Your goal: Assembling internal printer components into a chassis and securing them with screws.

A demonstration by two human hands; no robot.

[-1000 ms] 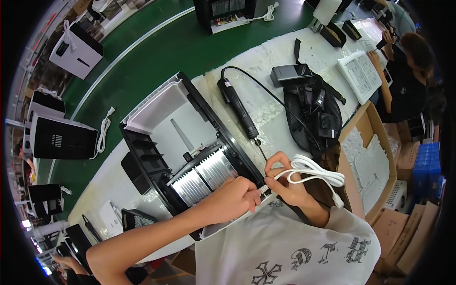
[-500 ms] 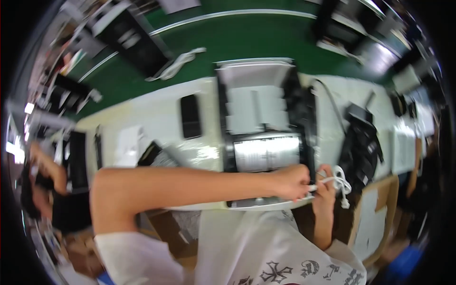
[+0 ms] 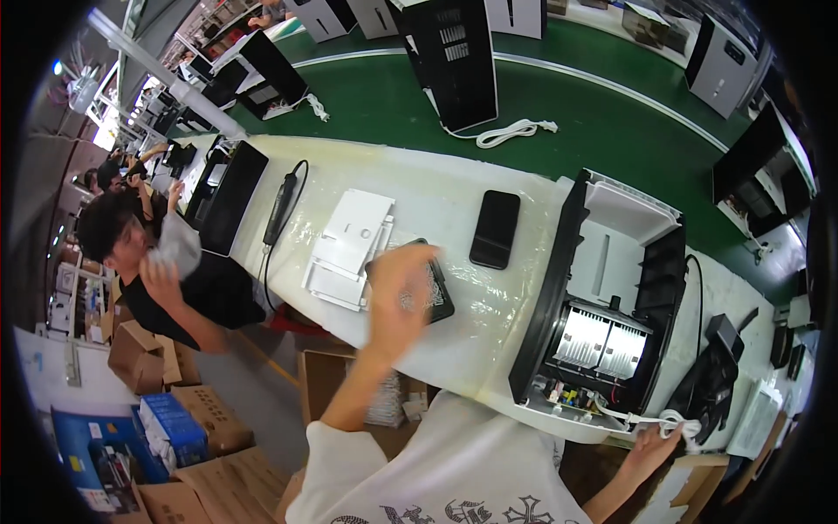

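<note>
Over a rectangular tray [image 3: 446,307], left fingers [image 3: 419,253] blur unreadably; right fingers [image 3: 669,443] clutch looped cable [image 3: 683,425].

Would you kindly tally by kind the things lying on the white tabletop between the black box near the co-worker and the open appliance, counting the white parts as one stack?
Phone: 1
Dark tray, partly hidden by the left hand: 1
Stack of white parts: 1
Black screwdriver, cord included: 1
Total: 4

Bright light glares off the plastic film [image 3: 489,327], the left hand [image 3: 401,290] is motion-blurred, and the fisheye borders bend darkly.
</note>
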